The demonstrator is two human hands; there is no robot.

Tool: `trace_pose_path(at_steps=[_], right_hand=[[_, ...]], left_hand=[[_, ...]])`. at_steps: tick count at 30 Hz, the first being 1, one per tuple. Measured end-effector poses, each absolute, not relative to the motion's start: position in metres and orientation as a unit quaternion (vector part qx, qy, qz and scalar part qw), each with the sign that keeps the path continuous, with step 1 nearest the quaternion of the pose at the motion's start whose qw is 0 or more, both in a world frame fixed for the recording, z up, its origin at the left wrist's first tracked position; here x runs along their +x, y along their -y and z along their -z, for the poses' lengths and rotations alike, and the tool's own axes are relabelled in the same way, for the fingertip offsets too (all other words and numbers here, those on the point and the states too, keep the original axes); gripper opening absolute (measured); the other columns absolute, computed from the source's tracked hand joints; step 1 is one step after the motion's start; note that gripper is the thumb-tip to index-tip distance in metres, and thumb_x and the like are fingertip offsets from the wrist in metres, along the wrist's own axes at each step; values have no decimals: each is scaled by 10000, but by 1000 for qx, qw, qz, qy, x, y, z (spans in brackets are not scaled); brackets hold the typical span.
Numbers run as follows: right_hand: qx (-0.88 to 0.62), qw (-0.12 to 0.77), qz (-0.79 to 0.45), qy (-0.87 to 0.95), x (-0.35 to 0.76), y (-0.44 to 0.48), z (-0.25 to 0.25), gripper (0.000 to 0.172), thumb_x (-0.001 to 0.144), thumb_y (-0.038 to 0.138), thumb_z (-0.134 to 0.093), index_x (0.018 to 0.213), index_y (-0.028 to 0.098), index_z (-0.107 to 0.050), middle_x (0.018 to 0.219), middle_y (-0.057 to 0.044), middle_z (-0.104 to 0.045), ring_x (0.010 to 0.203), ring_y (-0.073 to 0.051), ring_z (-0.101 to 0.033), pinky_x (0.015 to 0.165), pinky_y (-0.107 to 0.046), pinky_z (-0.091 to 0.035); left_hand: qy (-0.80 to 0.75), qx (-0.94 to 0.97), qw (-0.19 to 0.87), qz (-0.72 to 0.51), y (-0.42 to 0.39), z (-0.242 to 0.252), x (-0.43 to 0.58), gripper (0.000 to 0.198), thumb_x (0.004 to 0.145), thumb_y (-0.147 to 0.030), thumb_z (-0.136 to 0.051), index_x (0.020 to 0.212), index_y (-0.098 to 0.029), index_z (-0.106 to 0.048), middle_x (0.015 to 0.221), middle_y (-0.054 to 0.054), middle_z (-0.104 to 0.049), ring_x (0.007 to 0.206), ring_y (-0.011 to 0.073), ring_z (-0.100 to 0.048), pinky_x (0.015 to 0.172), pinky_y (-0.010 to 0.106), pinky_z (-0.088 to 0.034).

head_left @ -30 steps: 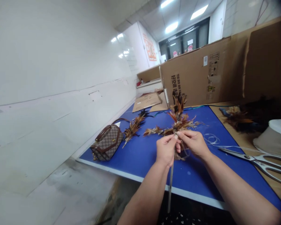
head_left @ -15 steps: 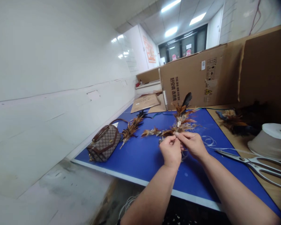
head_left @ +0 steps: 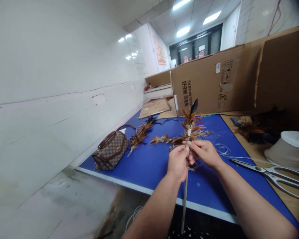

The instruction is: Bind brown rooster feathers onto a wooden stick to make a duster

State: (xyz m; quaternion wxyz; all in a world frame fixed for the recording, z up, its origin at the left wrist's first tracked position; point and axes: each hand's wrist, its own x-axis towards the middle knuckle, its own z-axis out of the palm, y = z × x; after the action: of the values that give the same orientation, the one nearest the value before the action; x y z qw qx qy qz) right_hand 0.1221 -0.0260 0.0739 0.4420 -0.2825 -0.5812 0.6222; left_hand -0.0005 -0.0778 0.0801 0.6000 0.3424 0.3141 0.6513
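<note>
Over the blue table, my left hand [head_left: 177,163] and my right hand [head_left: 206,153] meet with thumbs and fingers pinched together. Between them is the base of a bundle of brown feathers [head_left: 191,123], with one dark feather standing at its top. A thin greyish stick [head_left: 185,196] runs down from my fingers past the table's front edge. Pale binding [head_left: 189,131] shows on the bundle just above my fingertips. My fingers hide the exact joint between feathers and stick. Just beyond my left hand lies a small brown feather strip [head_left: 161,139].
Another feather bunch [head_left: 141,133] lies beside a brown patterned handbag [head_left: 112,150] on the left. To the right are large scissors [head_left: 269,174], a white spool [head_left: 286,151], loose clear ribbon [head_left: 223,150] and dark feathers [head_left: 256,127]. A cardboard wall [head_left: 206,83] closes off the back.
The stick below my hands has come into sight, pointing down towards my lap. The feather bundle has shifted slightly left, and my left hand has turned a little, still pinching.
</note>
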Motion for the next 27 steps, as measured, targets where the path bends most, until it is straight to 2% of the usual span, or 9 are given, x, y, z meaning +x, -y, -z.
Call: trace_pose_path(at_steps=[3,6,10,13,18,24,27], right_hand=[[-267,437,-619,596,121,27,-75,486,825,574,-737,1062,150,-757,588,-26,-705,496,-201,-671,520,-319,-568],[-242,440,-601,622,119,28,-76,413,868,551,-706,895,142,-755,585,-28,-700,521,-179,-665,611,-320,-576],[-245,440,-577,643,117,29,-75,458,897,564,-669,712,146,-702,547,-16,-664,515,-138,-611,643,-295,-550],[-259,446,-550,657,117,29,-76,472,891,580,-667,717,145,-717,534,-10,-640,529,-132,-581,602,-270,-512],[-274,457,-506,678,118,31,-80,483,911,582,-636,732,143,-726,597,-20,-629,555,-125,-527,513,-235,-399],[-298,467,-511,657,117,28,-72,431,900,547,-671,792,139,-758,596,-24,-634,539,-124,-514,500,-232,-391],[-301,478,-510,649,118,25,-69,423,892,549,-677,822,140,-758,587,-11,-615,524,-124,-512,482,-234,-398]], left_hand=[[-329,343,578,-663,76,-77,-1,383,693,-407,-880,836,-98,-707,641,-6,-544,511,58,-446,470,216,-335],[-361,347,539,-677,75,-72,-2,372,692,-414,-874,803,-95,-717,584,-13,-544,461,53,-434,440,210,-301],[-394,353,495,-689,74,-69,-1,366,700,-416,-856,813,-86,-746,497,-25,-534,410,60,-438,437,212,-331],[-411,337,473,-703,73,-69,1,344,681,-377,-861,828,-85,-755,502,-20,-561,414,70,-471,454,219,-384],[-403,284,447,-747,72,-73,5,276,591,-258,-886,725,-115,-692,604,-13,-604,501,98,-559,505,245,-474],[-436,311,351,-768,69,-67,15,259,663,-300,-857,718,-125,-676,737,-7,-614,529,70,-548,515,224,-460],[-426,298,386,-762,70,-65,19,304,670,-321,-868,809,-126,-682,744,13,-654,592,91,-586,591,231,-483]])
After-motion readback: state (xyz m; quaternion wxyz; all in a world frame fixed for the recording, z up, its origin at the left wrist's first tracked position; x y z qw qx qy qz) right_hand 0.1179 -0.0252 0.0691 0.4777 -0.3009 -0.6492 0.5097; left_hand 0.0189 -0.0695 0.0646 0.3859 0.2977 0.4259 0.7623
